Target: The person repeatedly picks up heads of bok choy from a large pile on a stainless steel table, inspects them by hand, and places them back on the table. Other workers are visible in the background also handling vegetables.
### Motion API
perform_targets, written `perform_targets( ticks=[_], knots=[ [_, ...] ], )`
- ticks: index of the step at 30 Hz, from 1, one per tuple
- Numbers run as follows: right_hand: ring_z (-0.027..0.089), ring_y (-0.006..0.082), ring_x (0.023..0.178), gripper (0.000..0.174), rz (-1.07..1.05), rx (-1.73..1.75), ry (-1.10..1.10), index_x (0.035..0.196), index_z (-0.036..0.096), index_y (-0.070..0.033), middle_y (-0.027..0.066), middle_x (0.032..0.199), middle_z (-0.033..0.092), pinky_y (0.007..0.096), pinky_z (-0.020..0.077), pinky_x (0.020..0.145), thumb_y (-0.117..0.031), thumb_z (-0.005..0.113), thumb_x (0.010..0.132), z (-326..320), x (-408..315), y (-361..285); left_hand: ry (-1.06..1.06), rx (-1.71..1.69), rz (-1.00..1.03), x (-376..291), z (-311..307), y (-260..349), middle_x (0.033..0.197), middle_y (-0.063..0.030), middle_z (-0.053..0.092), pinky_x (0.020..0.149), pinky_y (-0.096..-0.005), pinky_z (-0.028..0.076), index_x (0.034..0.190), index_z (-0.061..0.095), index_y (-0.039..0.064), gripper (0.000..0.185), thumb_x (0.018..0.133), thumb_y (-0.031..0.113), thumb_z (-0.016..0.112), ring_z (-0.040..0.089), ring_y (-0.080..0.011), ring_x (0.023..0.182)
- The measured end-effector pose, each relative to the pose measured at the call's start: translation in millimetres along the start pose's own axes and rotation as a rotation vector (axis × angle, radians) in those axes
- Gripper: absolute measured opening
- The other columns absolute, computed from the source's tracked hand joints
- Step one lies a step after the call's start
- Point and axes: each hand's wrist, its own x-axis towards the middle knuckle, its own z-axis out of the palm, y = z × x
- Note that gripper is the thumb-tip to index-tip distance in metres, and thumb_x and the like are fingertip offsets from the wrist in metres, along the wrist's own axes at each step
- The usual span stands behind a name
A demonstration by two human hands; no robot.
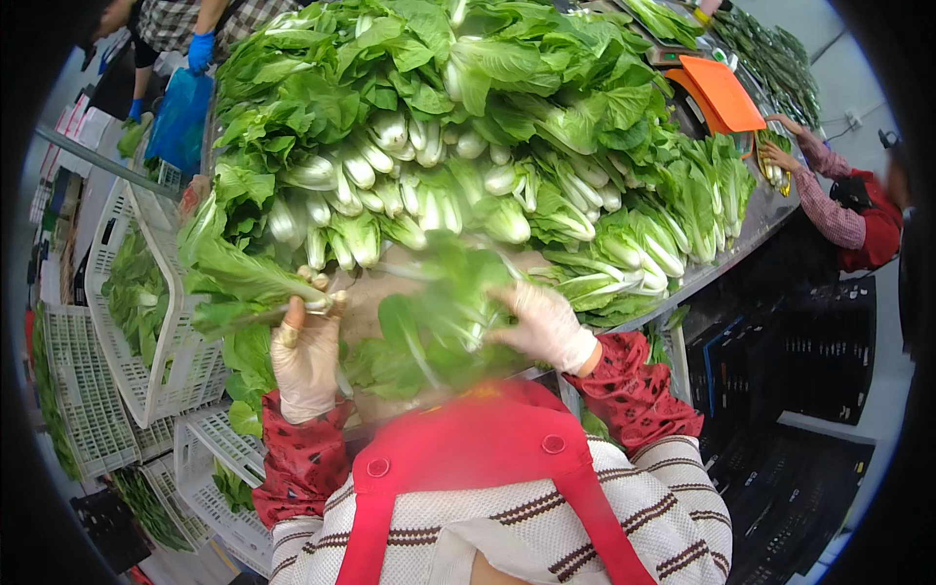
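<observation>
My left hand (307, 351), in a thin pale glove, grips a leafy green vegetable head (248, 281) by its white root end, its leaves pointing left. My right hand (545, 325), gloved too, is at the right of some blurred loose green leaves (446, 314); whether its fingers hold any of them cannot be told. More loose leaves lie on the brown work surface (369, 292) between the hands. Beyond both hands rises a large pile of leafy greens (409, 88), with a row of white-stemmed heads (358, 172) facing me.
White plastic crates (157, 344) with greens stand at the left. An orange scale tray (724, 91) is at the back right, near a co-worker's hands (782, 146). Another person's blue-gloved hand (200, 51) holds a blue bag (179, 121). Black crates (790, 351) stand at the right.
</observation>
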Motion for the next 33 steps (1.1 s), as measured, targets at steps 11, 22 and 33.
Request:
perform_targets(
  ticks=[11, 22, 33],
  knots=[
    [0.067, 0.0365, 0.089, 0.065, 0.748, -0.265, 0.03, 0.112, 0.056, 0.0, 0.0228, 0.093, 0.068, 0.045, 0.0521, 0.078, -0.055, 0.062, 0.079, 8.1, 155.2, 55.1, -0.136, -0.007, -0.157, -22.7, 6.7, -47.5, 0.102, -0.0048, 0.058, 0.077, -0.0332, 0.043, 0.118, 0.051, 0.011, 0.035, 0.087, -0.002, 0.061, 0.054, -0.0191, 0.101],
    [0.061, 0.0456, 0.088, 0.047, 0.584, -0.147, 0.295, 0.121, 0.06, -0.006, 0.0306, 0.087, 0.063, 0.0494, 0.0489, 0.082, -0.035, 0.053, 0.085, -42.7, 78.9, 0.4, -0.116, -0.027, -0.275, -22.9, -21.6, -43.0, 0.096, -0.0011, 0.059, 0.074, -0.0301, 0.042, 0.118, 0.048, 0.013, 0.035, 0.088, 0.001, 0.061, 0.056, -0.0157, 0.095],
    [0.066, 0.0211, 0.081, 0.05, 0.469, 1.357, 0.283, 0.122, 0.05, 0.005, 0.0208, 0.107, 0.065, 0.027, 0.0489, 0.066, -0.04, 0.046, 0.099, 1.7, -3.0, -6.0, -0.165, -0.07, -0.43, -25.1, -9.3, -70.0, 0.099, -0.0015, 0.059, 0.074, -0.0311, 0.044, 0.113, 0.054, 0.01, 0.027, 0.088, 0.004, 0.063, 0.056, -0.0165, 0.094]
  ],
)
